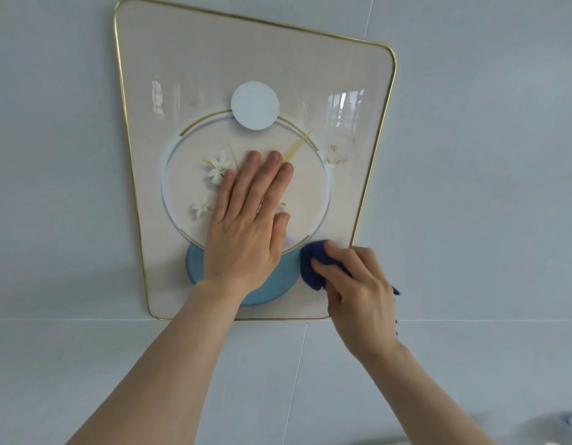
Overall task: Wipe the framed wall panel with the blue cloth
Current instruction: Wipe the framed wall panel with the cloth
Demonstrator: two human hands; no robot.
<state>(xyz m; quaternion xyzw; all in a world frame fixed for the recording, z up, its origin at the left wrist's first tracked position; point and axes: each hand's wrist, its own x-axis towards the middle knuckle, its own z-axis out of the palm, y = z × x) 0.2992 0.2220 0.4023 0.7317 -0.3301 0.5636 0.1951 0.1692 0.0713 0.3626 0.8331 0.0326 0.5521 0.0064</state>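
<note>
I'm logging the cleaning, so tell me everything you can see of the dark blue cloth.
The dark blue cloth is soft fabric, bunched into a wad. The right hand grips it and presses it against the lower right part of the gold-framed glossy wall panel, beside a printed blue disc. A bit of cloth pokes out behind the hand.

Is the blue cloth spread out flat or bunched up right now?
Bunched up. The cloth is a crumpled wad gripped in the right hand, pressed against the panel near its lower right corner.

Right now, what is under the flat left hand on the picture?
The left hand lies on the framed wall panel, covering part of its printed circle and teal disc. Whatever design lies directly beneath stays hidden.
</note>
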